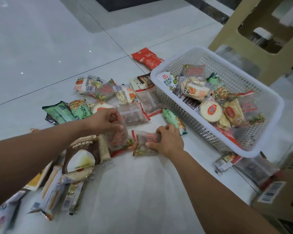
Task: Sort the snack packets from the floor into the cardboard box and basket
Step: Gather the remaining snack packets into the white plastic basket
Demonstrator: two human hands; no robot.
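The person's left hand (pixel 105 121) had its fingers and thumb curled, and it pinched the top of a see-through snack packet with red writing (pixel 118 137). That packet was on the shiny white tiled floor (pixel 41 48), in the middle of the pile. The right hand (pixel 167 141) was just beside it. Its fingers were curled over a second see-through packet with red edges (pixel 142 142), and its thumb pressed on the near side. This packet lay flat on the floor too, and it touched the first one.

Many more snack packets were spread on the floor around the hands. A big brown and white packet (pixel 83 154) lay just below the left hand. A dark green packet (pixel 60 112) lay at the left end of the pile. A bright red packet (pixel 147 59) lay at the far end, near the corner of the basket. A light green packet (pixel 172 118) lay between the right hand and the basket.

The white plastic basket with little holes (pixel 159 71) stood on the right, with lots of packets in it. A brown cardboard box with a barcode sticker (pixel 276 210) was in the bottom right corner, partly out of view. A tan plastic stool (pixel 243 31) stood behind the basket.
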